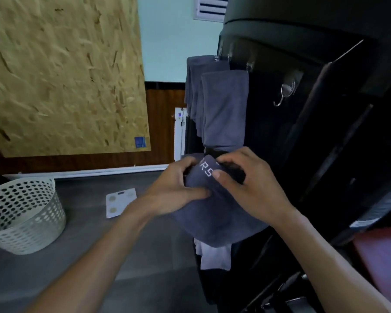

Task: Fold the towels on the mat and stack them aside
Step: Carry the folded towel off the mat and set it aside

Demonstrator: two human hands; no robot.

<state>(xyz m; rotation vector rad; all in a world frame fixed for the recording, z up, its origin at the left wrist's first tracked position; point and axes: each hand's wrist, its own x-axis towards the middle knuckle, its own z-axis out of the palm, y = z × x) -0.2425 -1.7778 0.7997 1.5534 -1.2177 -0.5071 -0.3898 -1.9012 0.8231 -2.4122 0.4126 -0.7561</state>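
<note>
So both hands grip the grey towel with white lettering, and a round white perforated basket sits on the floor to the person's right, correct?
Not quite. The head view shows the round white perforated basket on the floor to the person's left. Both the left hand and right hand do grip the grey towel with white lettering.

Both hands, left hand (178, 188) and right hand (248, 184), are gripping a grey towel (215, 213), so it is filling the space between the fingers. Just beyond the fingertips, two hanging towels (221, 109) are blocking the way ahead. A dark rack (325, 132) is walling off everything right of the right fingers, with a metal hook (284, 96) jutting out above them. Left of the left fingers, open floor (88, 245) is lying free, with a white scale (120, 202) near and a basket (23, 215) well apart farther left.
</note>
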